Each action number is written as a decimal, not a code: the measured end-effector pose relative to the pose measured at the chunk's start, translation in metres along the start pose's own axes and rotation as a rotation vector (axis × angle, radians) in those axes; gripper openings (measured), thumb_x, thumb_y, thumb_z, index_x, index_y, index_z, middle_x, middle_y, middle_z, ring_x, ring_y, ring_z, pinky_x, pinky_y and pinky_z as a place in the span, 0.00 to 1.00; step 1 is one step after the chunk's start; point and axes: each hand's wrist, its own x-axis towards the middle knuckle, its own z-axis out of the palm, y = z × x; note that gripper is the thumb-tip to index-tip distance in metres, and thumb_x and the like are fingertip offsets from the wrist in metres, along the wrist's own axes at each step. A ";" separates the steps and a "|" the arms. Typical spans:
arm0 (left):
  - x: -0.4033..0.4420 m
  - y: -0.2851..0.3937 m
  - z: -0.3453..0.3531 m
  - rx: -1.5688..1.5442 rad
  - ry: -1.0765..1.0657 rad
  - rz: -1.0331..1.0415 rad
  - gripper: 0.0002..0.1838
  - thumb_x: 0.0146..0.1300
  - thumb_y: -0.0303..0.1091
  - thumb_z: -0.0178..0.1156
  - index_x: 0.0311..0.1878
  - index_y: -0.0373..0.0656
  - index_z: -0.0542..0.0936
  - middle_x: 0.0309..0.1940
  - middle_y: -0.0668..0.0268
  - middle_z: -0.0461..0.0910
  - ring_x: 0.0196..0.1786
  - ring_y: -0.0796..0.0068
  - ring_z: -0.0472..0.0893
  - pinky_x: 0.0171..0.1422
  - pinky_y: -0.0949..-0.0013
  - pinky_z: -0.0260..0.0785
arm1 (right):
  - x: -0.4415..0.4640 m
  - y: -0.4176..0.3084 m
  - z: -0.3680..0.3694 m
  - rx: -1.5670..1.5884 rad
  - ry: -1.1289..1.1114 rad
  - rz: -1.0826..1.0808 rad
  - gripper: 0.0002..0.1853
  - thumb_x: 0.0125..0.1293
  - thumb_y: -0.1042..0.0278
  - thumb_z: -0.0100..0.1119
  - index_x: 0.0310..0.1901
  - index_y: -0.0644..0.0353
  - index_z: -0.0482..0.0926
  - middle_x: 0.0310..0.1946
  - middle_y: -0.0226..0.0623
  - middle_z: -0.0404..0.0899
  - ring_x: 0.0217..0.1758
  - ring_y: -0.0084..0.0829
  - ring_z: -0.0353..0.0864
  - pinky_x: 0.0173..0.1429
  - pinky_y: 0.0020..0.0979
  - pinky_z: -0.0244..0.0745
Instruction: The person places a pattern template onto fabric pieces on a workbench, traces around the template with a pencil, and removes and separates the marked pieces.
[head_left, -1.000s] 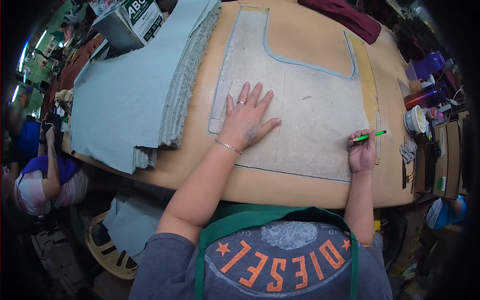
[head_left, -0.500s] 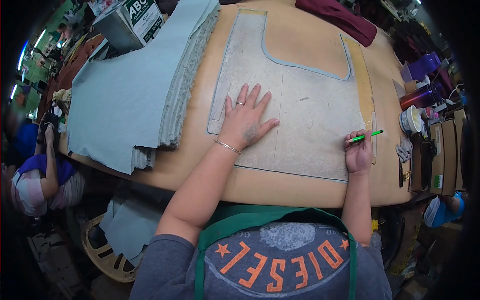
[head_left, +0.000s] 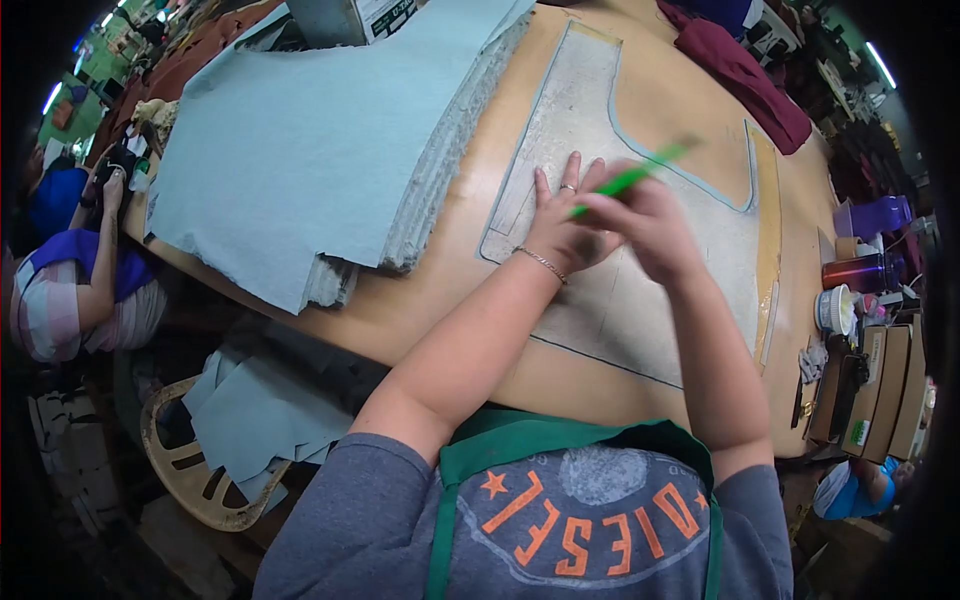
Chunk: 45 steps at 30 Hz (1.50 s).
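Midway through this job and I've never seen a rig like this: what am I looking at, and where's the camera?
There's no machine here: a person works bare-handed, filmed by one head-worn camera looking forward and down. On the tan table lie a flat grey cut-out sheet with blue edging, a thick stack of pale blue-grey sheets and a dark red cloth. The left hand rests spread on the cut-out sheet. The right hand, over the left, holds a slim green pencil, blurred here; whether the hands touch is unclear.
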 end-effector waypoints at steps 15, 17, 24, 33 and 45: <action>0.000 -0.009 0.004 0.143 -0.065 0.037 0.46 0.52 0.73 0.39 0.69 0.55 0.51 0.70 0.56 0.42 0.72 0.51 0.39 0.66 0.34 0.36 | 0.062 0.017 0.072 -0.740 -0.315 0.138 0.14 0.52 0.62 0.66 0.33 0.63 0.75 0.24 0.36 0.78 0.28 0.29 0.76 0.37 0.30 0.68; 0.000 -0.010 0.005 0.129 -0.070 0.032 0.46 0.51 0.73 0.39 0.69 0.55 0.51 0.71 0.56 0.41 0.72 0.51 0.37 0.66 0.34 0.35 | 0.062 0.018 0.072 -0.730 -0.321 0.127 0.15 0.52 0.61 0.66 0.33 0.63 0.75 0.25 0.37 0.78 0.29 0.29 0.76 0.37 0.30 0.68; 0.005 -0.007 0.010 0.137 -0.035 0.030 0.37 0.58 0.60 0.44 0.67 0.52 0.55 0.69 0.54 0.48 0.70 0.49 0.46 0.67 0.38 0.36 | 0.083 0.025 0.055 -0.839 -0.157 0.077 0.13 0.51 0.64 0.66 0.32 0.63 0.75 0.27 0.40 0.78 0.32 0.34 0.76 0.40 0.33 0.70; 0.005 0.004 -0.019 -0.096 -0.143 -0.099 0.39 0.51 0.57 0.57 0.64 0.50 0.61 0.68 0.58 0.50 0.71 0.51 0.44 0.62 0.29 0.39 | 0.193 0.052 -0.039 -0.553 0.078 0.196 0.10 0.52 0.69 0.66 0.35 0.59 0.75 0.31 0.30 0.77 0.34 0.25 0.72 0.36 0.27 0.66; 0.010 0.002 -0.024 -0.133 -0.214 -0.106 0.40 0.51 0.60 0.56 0.66 0.53 0.60 0.69 0.61 0.47 0.71 0.54 0.42 0.60 0.30 0.42 | 0.336 0.028 -0.136 -0.338 0.200 0.400 0.12 0.57 0.67 0.62 0.40 0.51 0.71 0.32 0.32 0.78 0.37 0.29 0.78 0.35 0.38 0.73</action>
